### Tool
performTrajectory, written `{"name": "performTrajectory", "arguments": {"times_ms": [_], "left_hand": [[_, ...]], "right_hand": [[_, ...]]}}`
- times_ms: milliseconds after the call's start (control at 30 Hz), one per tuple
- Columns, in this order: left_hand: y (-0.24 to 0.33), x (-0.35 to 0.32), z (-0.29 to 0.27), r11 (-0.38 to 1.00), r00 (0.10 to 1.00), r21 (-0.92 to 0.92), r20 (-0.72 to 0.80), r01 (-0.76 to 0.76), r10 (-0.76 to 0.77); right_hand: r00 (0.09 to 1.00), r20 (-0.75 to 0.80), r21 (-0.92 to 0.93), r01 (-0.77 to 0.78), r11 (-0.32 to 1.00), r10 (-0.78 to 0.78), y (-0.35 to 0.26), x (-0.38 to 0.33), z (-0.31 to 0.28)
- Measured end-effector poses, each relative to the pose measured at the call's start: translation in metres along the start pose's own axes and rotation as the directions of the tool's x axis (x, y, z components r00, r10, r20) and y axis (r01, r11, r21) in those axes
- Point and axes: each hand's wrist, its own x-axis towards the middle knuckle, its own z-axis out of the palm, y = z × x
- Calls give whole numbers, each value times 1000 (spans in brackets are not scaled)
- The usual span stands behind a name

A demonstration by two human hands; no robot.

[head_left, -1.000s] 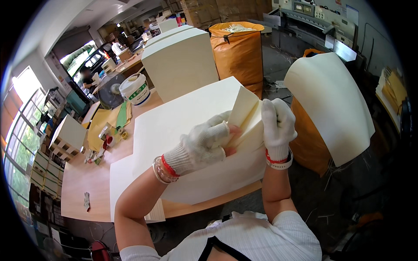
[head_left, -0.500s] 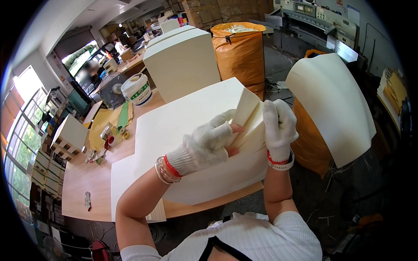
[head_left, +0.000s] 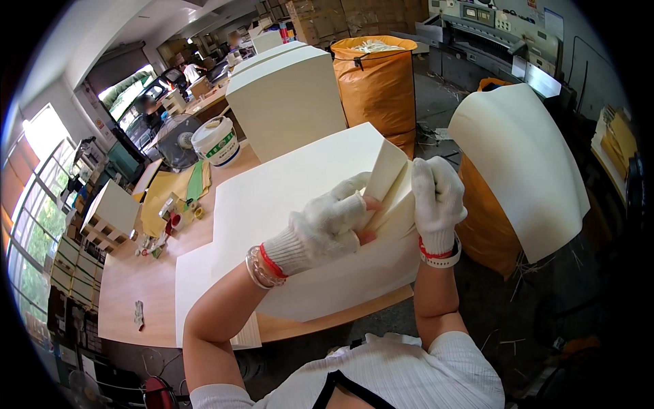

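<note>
A thick stack of large cream paper sheets (head_left: 286,177) lies on the wooden table (head_left: 136,300), its near right edge lifted and fanned. My left hand (head_left: 328,221), in a white glove with bare thumb and fingertip, is closed on the stack's raised edge, several sheets between its fingers. My right hand (head_left: 438,198), also gloved in white, is curled around the sheets' right corner, its fingertips folded in. Just how many sheets each hand grips is hidden. Another portion of paper (head_left: 194,286) shows under my left forearm at the table's front.
Behind stands a tall paper stack (head_left: 286,102), with a white bucket (head_left: 215,142) to its left. Orange sacks (head_left: 375,88) of paper strips stand on the floor; a large curved sheet (head_left: 521,170) covers one. Tape rolls (head_left: 178,221) and a fan (head_left: 180,140) are at left.
Both hands keep nearly the same hold on the paper. The whole view has shifted very slightly, and people in the far background have moved.
</note>
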Motion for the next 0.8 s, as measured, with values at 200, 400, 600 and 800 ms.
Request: {"name": "performTrajectory", "arguments": {"times_ms": [200,400,600,800], "left_hand": [[6,7,-8,999,985,6,171,36,-36],[10,3,0,999,1000,37,-10,-1,1],[12,5,-3,1000,1000,13,20,1,-2],[6,4,-5,996,991,-45,117,72,-66]], "right_hand": [[1000,14,-4,-2,1000,3,-4,0,0],[998,-31,-11,-62,998,61,2,-2,2],[1000,1,47,-30,998,30,-6,1,0],[996,-34,-20,-83,996,82,-4,-1,1]]}}
